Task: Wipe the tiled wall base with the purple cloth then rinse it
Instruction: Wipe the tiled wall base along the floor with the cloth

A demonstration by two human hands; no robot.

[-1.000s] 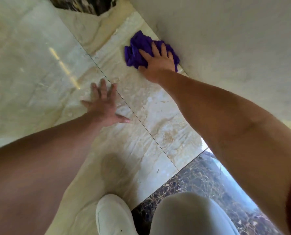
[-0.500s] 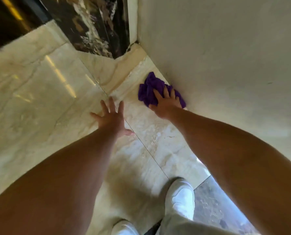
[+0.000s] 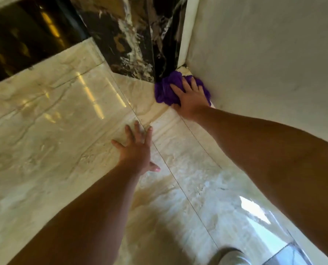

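Purple cloth (image 3: pixel 166 90) pressed into the floor corner at the wall base.

The cloth is bunched and soft, wedged where the pale matte wall (image 3: pixel 264 54) meets the dark veined marble panel (image 3: pixel 132 44). The right hand (image 3: pixel 191 99) lies flat on it, grip spread, fingers straight. The left hand (image 3: pixel 138 148) is splayed flat on the glossy cream marble floor (image 3: pixel 54 121), holding nothing.

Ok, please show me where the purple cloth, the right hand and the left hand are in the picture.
purple cloth (image 3: pixel 164 92): head view, on the bunched fabric left of the hand.
right hand (image 3: pixel 191 100): head view, on the back of the hand pressing the cloth.
left hand (image 3: pixel 138 150): head view, on the back of the hand, flat on the floor tile.
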